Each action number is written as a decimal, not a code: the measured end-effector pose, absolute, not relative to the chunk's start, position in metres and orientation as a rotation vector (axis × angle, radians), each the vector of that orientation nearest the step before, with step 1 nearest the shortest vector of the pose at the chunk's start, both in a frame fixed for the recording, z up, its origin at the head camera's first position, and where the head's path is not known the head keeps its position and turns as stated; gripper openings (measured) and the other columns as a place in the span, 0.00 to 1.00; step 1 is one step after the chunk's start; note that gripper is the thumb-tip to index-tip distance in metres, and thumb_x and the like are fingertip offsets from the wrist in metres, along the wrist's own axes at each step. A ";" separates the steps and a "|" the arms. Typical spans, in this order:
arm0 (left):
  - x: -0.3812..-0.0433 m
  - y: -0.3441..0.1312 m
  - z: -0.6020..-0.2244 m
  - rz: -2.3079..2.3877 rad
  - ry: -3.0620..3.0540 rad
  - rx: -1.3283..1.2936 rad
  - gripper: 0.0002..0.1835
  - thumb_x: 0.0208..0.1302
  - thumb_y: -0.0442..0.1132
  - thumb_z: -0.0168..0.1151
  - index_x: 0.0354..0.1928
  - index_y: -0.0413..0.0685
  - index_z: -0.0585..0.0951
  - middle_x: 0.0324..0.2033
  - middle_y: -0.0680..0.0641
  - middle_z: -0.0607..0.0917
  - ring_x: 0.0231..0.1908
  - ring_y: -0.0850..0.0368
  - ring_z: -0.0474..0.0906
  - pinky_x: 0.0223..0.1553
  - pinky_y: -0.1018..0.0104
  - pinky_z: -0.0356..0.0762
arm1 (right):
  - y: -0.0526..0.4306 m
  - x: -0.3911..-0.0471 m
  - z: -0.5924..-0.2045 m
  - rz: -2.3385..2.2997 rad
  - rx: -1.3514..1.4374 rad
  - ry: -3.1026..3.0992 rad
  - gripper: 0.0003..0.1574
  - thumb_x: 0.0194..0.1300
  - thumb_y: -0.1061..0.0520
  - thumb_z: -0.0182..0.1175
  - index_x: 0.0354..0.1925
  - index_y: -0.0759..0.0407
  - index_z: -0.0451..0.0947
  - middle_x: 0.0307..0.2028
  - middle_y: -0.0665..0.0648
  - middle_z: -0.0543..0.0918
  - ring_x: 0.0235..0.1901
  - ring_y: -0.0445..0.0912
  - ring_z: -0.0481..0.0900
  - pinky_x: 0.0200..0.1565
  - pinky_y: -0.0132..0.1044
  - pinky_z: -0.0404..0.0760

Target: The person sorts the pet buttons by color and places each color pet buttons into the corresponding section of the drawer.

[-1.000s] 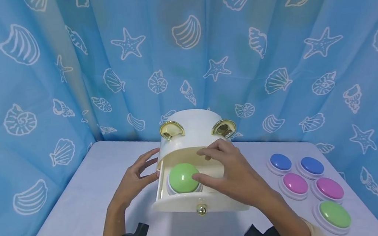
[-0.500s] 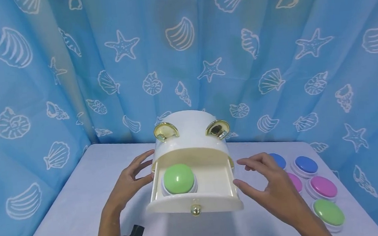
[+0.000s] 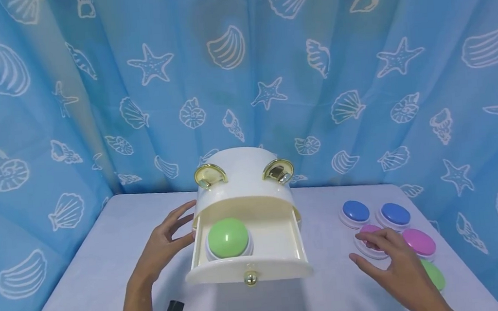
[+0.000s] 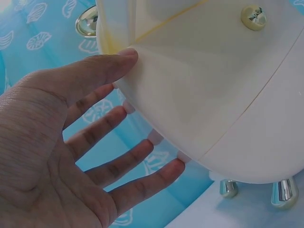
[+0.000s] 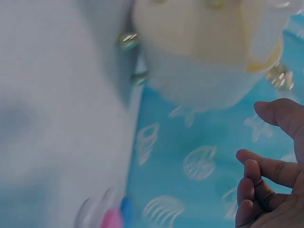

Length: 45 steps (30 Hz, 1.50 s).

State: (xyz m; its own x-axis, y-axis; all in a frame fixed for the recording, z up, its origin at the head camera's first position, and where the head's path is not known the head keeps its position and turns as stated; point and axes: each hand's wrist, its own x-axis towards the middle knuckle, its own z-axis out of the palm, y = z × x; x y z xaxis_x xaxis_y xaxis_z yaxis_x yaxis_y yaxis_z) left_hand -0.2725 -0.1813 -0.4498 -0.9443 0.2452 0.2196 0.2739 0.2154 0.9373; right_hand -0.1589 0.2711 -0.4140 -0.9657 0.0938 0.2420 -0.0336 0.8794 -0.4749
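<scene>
My left hand rests against the left side of a white cabinet with gold ear-shaped trims. In the left wrist view, the thumb and extended fingertips touch the rounded cabinet wall. The cabinet's drawer is pulled out, and a green dome-topped push button with a white base sits in its left part. My right hand holds nothing, its thumb and fingers spread apart. It reaches over the nearer pink push button, partly covering it.
Two blue push buttons, another pink push button and a second green push button, half hidden by the right hand, lie on the right of the white table. A blue seashell curtain hangs behind.
My right hand has left the green button in the drawer and moved right, over to the group of buttons. My left hand stays at the cabinet's side. The head view has shifted slightly.
</scene>
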 end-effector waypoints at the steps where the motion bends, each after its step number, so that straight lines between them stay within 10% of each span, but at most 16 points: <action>1: -0.272 -0.183 -0.450 -1.880 -2.431 -0.515 0.34 0.64 0.47 0.69 0.71 0.73 0.69 0.71 0.60 0.65 0.70 0.43 0.63 0.57 0.42 0.75 | 0.277 -0.159 -0.418 0.708 -0.066 -2.814 0.35 0.57 0.38 0.73 0.57 0.54 0.81 0.46 0.54 0.76 0.46 0.50 0.75 0.46 0.53 0.84; 20: -0.272 -0.183 -0.448 -1.873 -2.433 -0.488 0.35 0.64 0.47 0.69 0.72 0.72 0.68 0.72 0.60 0.64 0.71 0.43 0.62 0.57 0.40 0.75 | 0.370 -0.155 -0.470 0.664 -0.424 -3.005 0.51 0.58 0.31 0.68 0.62 0.69 0.72 0.55 0.74 0.65 0.51 0.69 0.63 0.50 0.70 0.75; 45: -0.272 -0.178 -0.449 -1.872 -2.444 -0.482 0.36 0.64 0.48 0.70 0.72 0.72 0.67 0.72 0.60 0.63 0.71 0.43 0.61 0.57 0.39 0.73 | 0.419 -0.138 -0.507 0.520 -0.750 -2.923 0.62 0.47 0.29 0.74 0.59 0.76 0.70 0.43 0.72 0.69 0.46 0.69 0.64 0.48 0.67 0.68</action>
State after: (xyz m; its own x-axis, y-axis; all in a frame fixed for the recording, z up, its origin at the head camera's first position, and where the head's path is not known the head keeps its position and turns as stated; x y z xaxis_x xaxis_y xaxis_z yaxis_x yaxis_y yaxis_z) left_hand -0.2719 -0.1782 -0.4490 -0.9519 0.2272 0.2057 0.2578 0.2302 0.9384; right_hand -0.1375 0.4188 -0.5070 -0.8772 0.4801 -0.0071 0.4531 0.8228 -0.3431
